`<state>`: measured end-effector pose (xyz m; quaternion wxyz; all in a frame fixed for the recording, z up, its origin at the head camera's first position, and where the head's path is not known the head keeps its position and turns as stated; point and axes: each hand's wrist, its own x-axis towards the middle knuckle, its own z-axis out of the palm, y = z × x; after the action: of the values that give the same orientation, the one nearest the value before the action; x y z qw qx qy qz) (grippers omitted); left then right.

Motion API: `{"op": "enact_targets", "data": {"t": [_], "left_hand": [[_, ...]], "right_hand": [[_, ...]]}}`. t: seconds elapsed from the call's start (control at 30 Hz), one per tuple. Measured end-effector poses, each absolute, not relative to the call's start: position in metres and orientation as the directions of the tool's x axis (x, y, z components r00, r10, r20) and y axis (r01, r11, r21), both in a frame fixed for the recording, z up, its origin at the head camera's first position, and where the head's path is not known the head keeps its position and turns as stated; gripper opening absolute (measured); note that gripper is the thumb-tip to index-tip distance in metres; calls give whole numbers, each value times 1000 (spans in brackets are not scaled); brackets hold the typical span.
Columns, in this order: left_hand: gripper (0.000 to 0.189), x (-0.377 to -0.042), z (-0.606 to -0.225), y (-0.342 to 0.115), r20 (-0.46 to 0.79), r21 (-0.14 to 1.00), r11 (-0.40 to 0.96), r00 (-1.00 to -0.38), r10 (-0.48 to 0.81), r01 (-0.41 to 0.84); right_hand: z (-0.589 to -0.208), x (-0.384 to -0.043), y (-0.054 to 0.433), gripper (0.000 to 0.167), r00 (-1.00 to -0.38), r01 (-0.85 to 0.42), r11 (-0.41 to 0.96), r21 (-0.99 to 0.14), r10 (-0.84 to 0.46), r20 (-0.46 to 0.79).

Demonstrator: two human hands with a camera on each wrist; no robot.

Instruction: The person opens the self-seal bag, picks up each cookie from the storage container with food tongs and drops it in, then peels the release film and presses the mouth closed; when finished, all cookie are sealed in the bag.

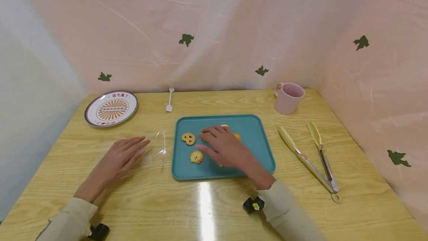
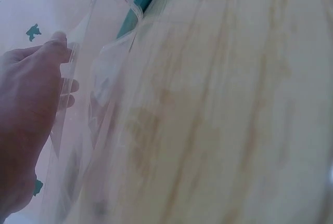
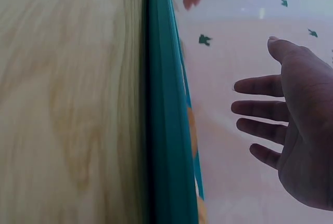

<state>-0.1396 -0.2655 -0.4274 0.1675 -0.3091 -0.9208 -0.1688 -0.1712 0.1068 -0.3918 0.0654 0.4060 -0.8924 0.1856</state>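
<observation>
My left hand (image 1: pixel 118 161) is palm down at a clear plastic bag (image 1: pixel 157 150), left of the teal tray (image 1: pixel 264 159). Its fingers look nearly straight and touch the film. In the left wrist view the bag (image 2: pixel 106 94) rises beside the left hand (image 2: pixel 31 94), some fingertips showing past or through it. Above the tray hovers my right hand (image 1: pixel 225 146); in the right wrist view this hand (image 3: pixel 307 115) has spread fingers and holds nothing. On the tray lie a pretzel-shaped cookie (image 1: pixel 188 139), a round cookie (image 1: pixel 196 157) and others partly hidden under the right hand.
A patterned white plate (image 1: pixel 112 109) sits at the back left, near a small white spoon-like utensil (image 1: pixel 169 99). At the back right stands a pink mug (image 1: pixel 287 101). Tongs (image 1: pixel 311 164) with yellowish tips lie right of the tray. Pink curtain (image 1: pixel 220 51) surrounds the table.
</observation>
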Motion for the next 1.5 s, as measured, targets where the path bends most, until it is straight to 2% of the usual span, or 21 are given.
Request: {"op": "enact_targets", "data": {"t": [0.17, 0.47, 0.8, 1.13, 1.5], "left_hand": [[36, -139, -427, -266, 400, 206, 760, -762, 510, 617], [36, -140, -429, -267, 433, 200, 741, -736, 520, 641], [35, -141, -430, -270, 460, 191, 729, -716, 526, 658], [38, -140, -429, -269, 457, 196, 730, -720, 522, 654], [40, -138, -429, -270, 447, 197, 747, -736, 508, 635]], "right_hand": [[-393, -171, 135, 39, -694, -720, 634, -283, -660, 288], [-391, -163, 179, 41, -759, -651, 690, -317, -582, 292], [-395, -148, 223, 44, -786, -609, 744, -276, -518, 337], [-395, -126, 269, 51, -908, -394, 871, -292, -319, 273], [-397, -101, 312, 66, -959, -199, 931, -307, -121, 256]]}}
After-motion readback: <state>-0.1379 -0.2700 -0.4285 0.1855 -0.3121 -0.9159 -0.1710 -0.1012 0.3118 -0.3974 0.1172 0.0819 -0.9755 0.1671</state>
